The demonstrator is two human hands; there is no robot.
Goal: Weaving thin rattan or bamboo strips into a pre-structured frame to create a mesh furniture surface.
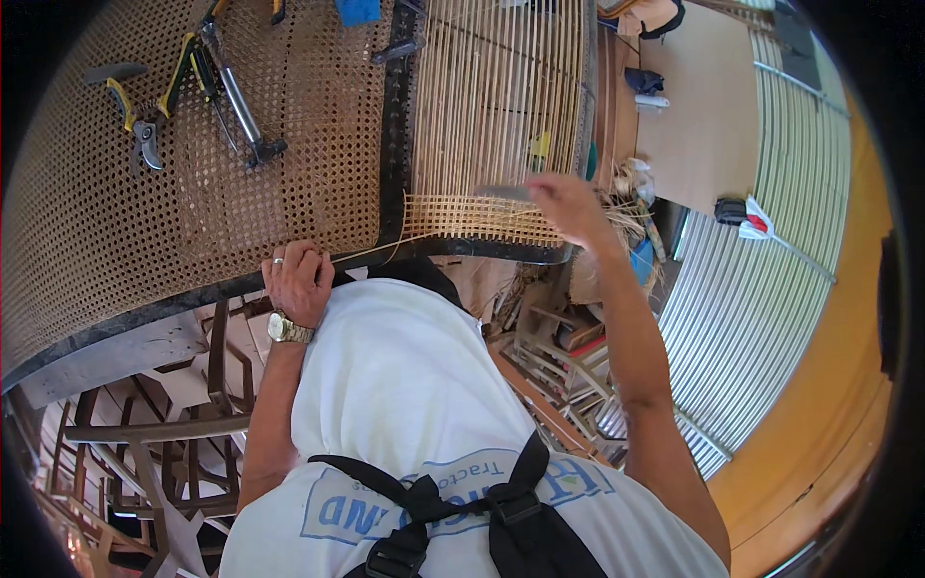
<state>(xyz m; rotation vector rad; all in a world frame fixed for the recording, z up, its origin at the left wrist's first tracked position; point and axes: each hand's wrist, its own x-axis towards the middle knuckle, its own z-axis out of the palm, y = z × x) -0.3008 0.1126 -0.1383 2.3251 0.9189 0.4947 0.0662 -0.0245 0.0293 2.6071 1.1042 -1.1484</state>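
In my right hand [570, 210] is a flat, grey, blade-like tool [503, 192], blurred, its tip pointing left over the woven cane strip [472, 217]. Rows of light cane cross the long parallel strands [496, 106] there. My left hand [299, 279], with a ring and a wristwatch, is closed at the dark frame's near edge [385, 207]. From its fingers a thin cane strand [409, 239] runs right toward the weave; the exact grip is hidden. Left of the dark bar spreads a finished panel of holed cane webbing [318, 173].
On the webbing lie pruning shears [145, 140], a hammer [241, 106] and a dark-handled tool [395, 51]. Loose cane scraps [631, 212] hang beyond the frame's right corner. Wooden chair frames [164, 433] are stacked below left. A corrugated sheet [742, 318] is at right.
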